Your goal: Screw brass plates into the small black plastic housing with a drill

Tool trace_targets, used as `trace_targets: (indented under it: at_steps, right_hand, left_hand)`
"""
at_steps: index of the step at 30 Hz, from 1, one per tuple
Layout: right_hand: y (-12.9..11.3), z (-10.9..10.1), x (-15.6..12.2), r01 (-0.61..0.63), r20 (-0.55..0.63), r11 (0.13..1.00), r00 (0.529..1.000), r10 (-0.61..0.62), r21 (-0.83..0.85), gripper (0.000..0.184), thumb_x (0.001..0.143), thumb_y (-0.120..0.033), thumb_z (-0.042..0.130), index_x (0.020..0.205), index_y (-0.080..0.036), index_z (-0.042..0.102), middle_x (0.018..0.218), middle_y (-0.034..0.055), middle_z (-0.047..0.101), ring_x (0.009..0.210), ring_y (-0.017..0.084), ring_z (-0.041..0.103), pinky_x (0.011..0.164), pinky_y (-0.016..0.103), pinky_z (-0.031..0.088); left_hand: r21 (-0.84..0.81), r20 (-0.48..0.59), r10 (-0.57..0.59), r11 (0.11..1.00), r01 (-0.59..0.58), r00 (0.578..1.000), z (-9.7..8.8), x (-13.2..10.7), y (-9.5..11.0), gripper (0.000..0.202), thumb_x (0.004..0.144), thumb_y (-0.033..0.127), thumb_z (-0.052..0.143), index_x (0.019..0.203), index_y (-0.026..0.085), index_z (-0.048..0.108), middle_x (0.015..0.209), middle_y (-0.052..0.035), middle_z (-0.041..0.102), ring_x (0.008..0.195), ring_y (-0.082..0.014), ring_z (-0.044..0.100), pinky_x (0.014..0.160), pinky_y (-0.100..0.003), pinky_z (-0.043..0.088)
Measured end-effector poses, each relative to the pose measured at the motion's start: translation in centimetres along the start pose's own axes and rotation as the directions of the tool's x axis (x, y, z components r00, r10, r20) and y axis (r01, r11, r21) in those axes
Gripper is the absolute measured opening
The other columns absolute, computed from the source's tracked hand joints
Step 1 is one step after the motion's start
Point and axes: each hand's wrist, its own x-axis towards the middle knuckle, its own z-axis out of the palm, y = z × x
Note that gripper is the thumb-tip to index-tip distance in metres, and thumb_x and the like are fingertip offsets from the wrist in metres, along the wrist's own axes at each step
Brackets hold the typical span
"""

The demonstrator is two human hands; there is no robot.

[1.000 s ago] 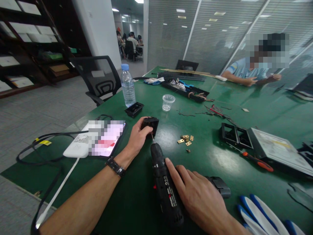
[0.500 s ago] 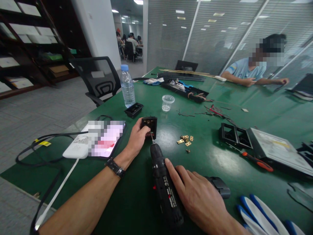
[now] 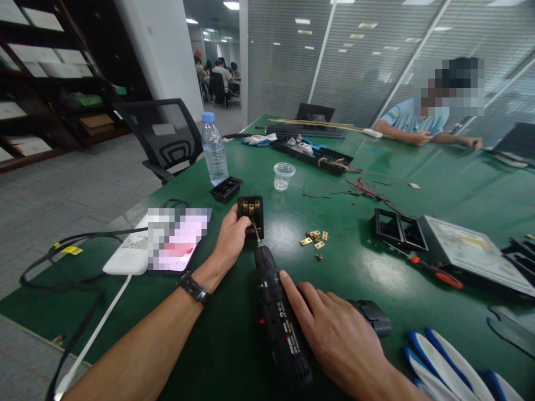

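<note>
My left hand [image 3: 231, 236] is closed on a small black socket module [image 3: 251, 207] with brass terminals, its thumb lying near the bit. In my right hand [image 3: 340, 328] is a black cordless drill [image 3: 281, 323], lying on its side with the index finger stretched along its body. The drill's long thin bit [image 3: 256, 230] reaches into the lower part of the module; its very tip is hidden by the thumb. Right of the module lie several small brass plates [image 3: 320, 244] and a single screw [image 3: 319, 257].
A clear plastic cup [image 3: 283, 177], a water bottle [image 3: 214, 150] and a black frame [image 3: 226, 189] stand beyond my hands. Left are a phone [image 3: 184, 242] and a white power bank [image 3: 127, 250] with cables. Right lie a screwdriver [image 3: 437, 273], a metal-topped box [image 3: 472, 248] and gloves [image 3: 449, 362]. A person [image 3: 418, 120] sits across.
The module has tilted so its brass terminals show more plainly. The drill bit stays against it. The whole view has shifted slightly.
</note>
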Motion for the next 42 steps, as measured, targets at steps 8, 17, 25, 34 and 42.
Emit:
trace_targets:
  at_steps: [8,17,25,34,42]
  right_hand:
    - [0.01,0.14,0.13,-0.002,-0.001,1.0,1.0,0.002,-0.002,0.078,0.083,-0.005,0.048,0.154,-0.009,0.017,0.101,0.01,0.061,0.072,0.022,0.061,0.06,0.038,0.056]
    - [-0.01,0.07,-0.03,-0.008,-0.01,1.0,1.0,0.008,-0.003,0.078,0.084,-0.006,0.048,0.155,-0.009,0.016,0.102,0.0105,0.061,0.073,0.022,0.062,0.061,0.038,0.056]
    - [-0.01,0.12,0.06,-0.009,0.0,1.0,1.0,0.009,0.005,0.079,0.084,-0.005,0.048,0.155,-0.01,0.014,0.102,0.0105,0.061,0.073,0.022,0.062,0.061,0.038,0.056]
    - [-0.05,0.21,0.08,-0.005,-0.003,1.0,1.0,0.005,0.002,0.08,0.083,-0.006,0.05,0.155,-0.009,0.016,0.101,0.0101,0.06,0.072,0.022,0.061,0.06,0.039,0.057]
    - [-0.09,0.33,-0.13,-0.017,-0.014,1.0,1.0,0.016,-0.023,0.082,0.082,-0.006,0.051,0.155,-0.01,0.015,0.1,0.0089,0.06,0.071,0.021,0.061,0.06,0.037,0.056]
  left_hand:
    - [0.05,-0.012,0.016,0.999,-0.015,1.0,0.01,0.14,-0.12,0.038,0.072,0.018,0.056,0.109,0.018,0.058,0.102,-0.0059,0.066,0.079,-0.0181,0.065,0.067,-0.033,0.058]
    - [0.154,0.024,0.058,0.986,-0.061,0.998,0.05,-0.2,0.22,0.036,0.074,0.017,0.054,0.11,0.018,0.057,0.097,-0.0054,0.064,0.072,-0.0168,0.063,0.062,-0.03,0.056]
    - [0.194,0.019,0.078,0.978,-0.08,0.997,-0.1,-0.31,0.34,0.031,0.075,0.016,0.053,0.106,0.018,0.057,0.096,-0.0052,0.063,0.073,-0.0169,0.062,0.062,-0.029,0.055]
    - [0.191,-0.007,0.069,0.979,-0.067,0.998,-0.37,-0.23,0.14,0.031,0.075,0.017,0.054,0.106,0.018,0.059,0.098,-0.0051,0.063,0.08,-0.0189,0.063,0.066,-0.032,0.058]
    - [0.076,-0.004,0.089,0.993,-0.088,0.996,-0.13,-0.44,0.56,0.025,0.074,0.018,0.056,0.099,0.018,0.058,0.095,-0.0037,0.063,0.086,-0.0195,0.062,0.071,-0.033,0.058]
